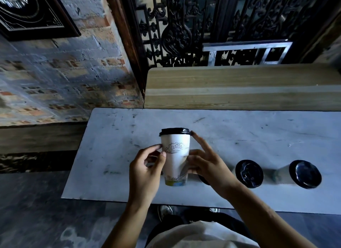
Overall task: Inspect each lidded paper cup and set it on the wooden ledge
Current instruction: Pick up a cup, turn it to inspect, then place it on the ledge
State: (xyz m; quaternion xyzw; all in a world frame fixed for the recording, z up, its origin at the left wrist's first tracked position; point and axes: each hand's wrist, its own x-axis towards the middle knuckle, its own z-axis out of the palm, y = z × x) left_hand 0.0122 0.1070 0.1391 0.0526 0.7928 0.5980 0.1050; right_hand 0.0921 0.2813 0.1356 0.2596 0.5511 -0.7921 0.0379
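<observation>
Held cup: white paper cup with black plastic lid [175,155], left hand [145,166] and right hand [203,164] gripping its sides.
Ledge: pale wooden ledge [239,85], no cups.
Waiting: two black-lidded cups [249,173] [305,174] on grey surface [110,146].

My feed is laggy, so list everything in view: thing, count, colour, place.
held cup: 1, white with black lid, upright, above the table, between both hands
cups on table: 2 clear, black lids, right of the hands; a third lid edge shows behind the right hand
table: 1, white, scuffed, centre
ledge: 1, pale wood, behind table, bare
brick wall: left
grille: black, ornate, above ledge
frame: 1, black, top left
left hand: pinches cup
right hand: grips cup, forefinger at lid
</observation>
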